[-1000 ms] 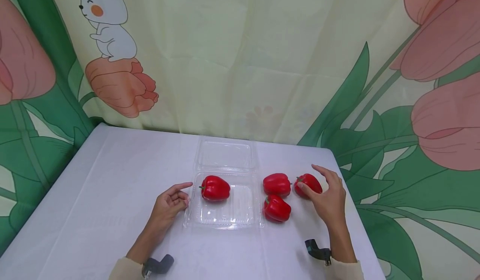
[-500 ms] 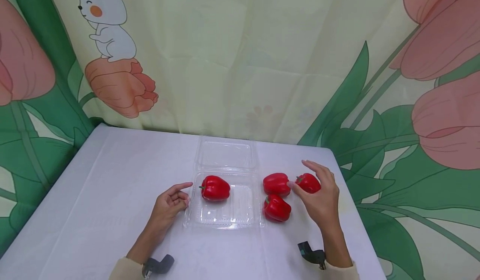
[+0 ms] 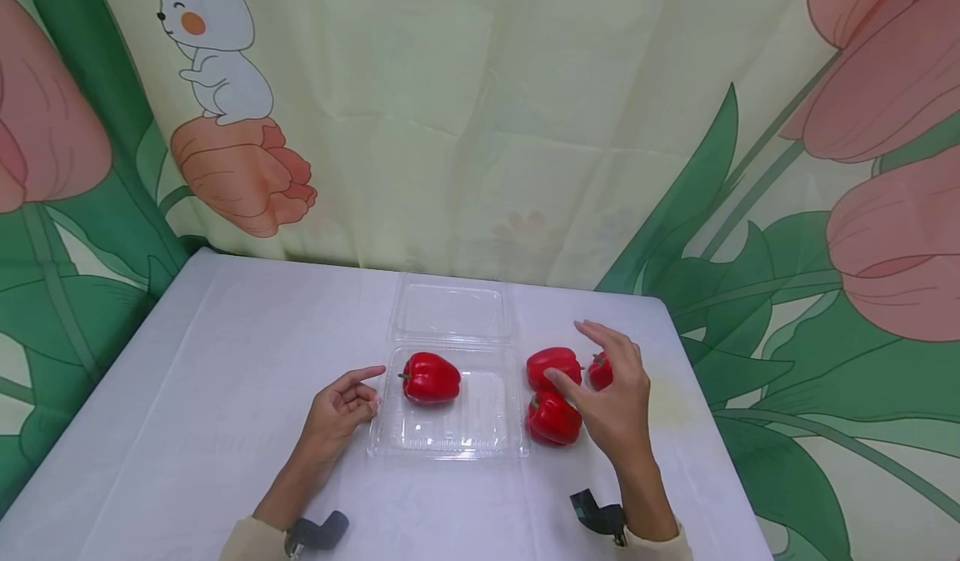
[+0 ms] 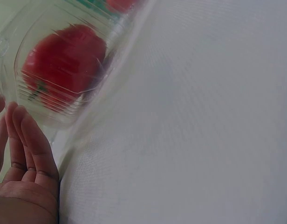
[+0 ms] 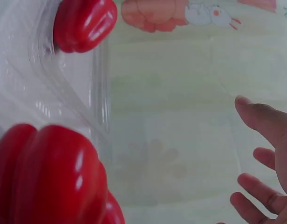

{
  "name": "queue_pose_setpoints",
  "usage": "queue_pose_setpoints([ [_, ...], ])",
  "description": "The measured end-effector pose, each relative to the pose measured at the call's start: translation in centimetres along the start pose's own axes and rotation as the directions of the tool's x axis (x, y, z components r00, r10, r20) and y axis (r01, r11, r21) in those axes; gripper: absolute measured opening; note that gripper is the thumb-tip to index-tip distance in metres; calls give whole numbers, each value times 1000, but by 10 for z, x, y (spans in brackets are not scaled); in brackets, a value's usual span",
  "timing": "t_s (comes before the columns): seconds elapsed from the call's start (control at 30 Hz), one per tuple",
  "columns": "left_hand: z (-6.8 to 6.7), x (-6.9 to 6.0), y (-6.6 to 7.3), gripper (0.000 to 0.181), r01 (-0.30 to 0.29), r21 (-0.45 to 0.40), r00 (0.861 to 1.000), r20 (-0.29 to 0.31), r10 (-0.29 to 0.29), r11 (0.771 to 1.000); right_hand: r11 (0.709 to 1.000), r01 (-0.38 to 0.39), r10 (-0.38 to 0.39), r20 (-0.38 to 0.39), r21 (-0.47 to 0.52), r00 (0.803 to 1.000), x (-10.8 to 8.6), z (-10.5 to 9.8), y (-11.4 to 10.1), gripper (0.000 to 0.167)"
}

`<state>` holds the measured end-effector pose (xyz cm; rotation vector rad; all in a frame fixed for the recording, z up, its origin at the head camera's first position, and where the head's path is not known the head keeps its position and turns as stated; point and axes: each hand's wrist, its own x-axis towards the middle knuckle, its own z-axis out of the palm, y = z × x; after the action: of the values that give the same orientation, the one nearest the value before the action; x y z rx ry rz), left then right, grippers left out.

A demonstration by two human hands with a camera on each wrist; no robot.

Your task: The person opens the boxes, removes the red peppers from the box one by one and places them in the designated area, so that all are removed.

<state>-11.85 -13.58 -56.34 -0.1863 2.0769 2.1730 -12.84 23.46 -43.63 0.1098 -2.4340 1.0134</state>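
Observation:
A clear plastic clamshell container (image 3: 480,440) lies with its lid (image 3: 450,311) folded back, and one red bell pepper (image 3: 431,378) sits in its left half. My left hand (image 3: 341,407) is at the container's left edge, index finger extended; whether the fingertips touch the rim is unclear. Outside on the right are a back pepper (image 3: 551,365), a front pepper (image 3: 555,418) and a third pepper (image 3: 600,371), partly hidden behind my right hand (image 3: 618,394). That hand hovers over them, thumb and fingers spread apart, holding nothing. In the right wrist view its fingers (image 5: 260,116) stand apart from the peppers.
A white cloth covers the table (image 3: 225,361). Behind it hangs a printed curtain (image 3: 480,127) with tulips and a white cartoon animal. Dark wrist cameras (image 3: 318,532) are strapped to both wrists.
My right hand has moved left, from around the rightmost pepper to over the group's middle, leaving that pepper on the table. The left hand and the container have stayed put.

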Motion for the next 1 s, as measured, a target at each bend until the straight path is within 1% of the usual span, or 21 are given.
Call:
queue_pose_setpoints([
  [0.23, 0, 0, 0, 50, 7, -7, 1000, -8, -7, 1000, 1000, 13, -14, 40, 19, 999, -8, 20, -13, 90],
  [0.4, 0, -1, 0, 50, 2, -15, 1000, -8, -2, 1000, 998, 36, -39, 69, 48, 997, -11, 32, -21, 88],
  [0.6, 0, -1, 1, 50, -1, -26, 1000, -1, 1, 1000, 995, 28, -39, 105, 100, 994, -15, 45, -28, 84],
  [0.8, 0, -1, 1, 50, -10, -16, 1000, 1, 10, 1000, 992, 47, -60, 113, 115, 992, -19, 58, -34, 80],
  [1.0, 1, -3, 3, 49, -16, -22, 1000, 5, 16, 1000, 991, 42, -61, 147, 123, 987, -23, 72, -39, 80],
])
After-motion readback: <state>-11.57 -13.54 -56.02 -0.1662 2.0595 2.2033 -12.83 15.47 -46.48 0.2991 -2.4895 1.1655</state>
